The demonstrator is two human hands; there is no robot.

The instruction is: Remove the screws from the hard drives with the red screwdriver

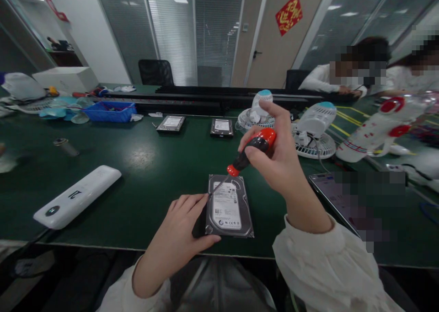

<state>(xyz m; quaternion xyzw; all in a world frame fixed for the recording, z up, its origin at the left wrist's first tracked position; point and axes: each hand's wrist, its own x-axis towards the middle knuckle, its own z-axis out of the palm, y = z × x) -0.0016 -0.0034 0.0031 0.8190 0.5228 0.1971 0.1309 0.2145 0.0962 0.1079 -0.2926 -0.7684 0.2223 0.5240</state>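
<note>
A hard drive (229, 207) with a white label lies flat on the green table (144, 165), near its front edge. My left hand (181, 232) rests against the drive's left side, with fingers along its edge and the thumb at its near corner. My right hand (274, 154) is closed round a screwdriver (252, 152) with a red and black handle. The thin shaft slants down and left to the drive's upper left corner.
Two more hard drives (171, 123) (222, 126) lie further back. A white oblong device (77, 195) lies at the left, a small cylinder (66, 146) beyond it. Small fans (315, 129), a blue bin (110, 111) and a tablet (338, 197) surround. Two people sit at the far right.
</note>
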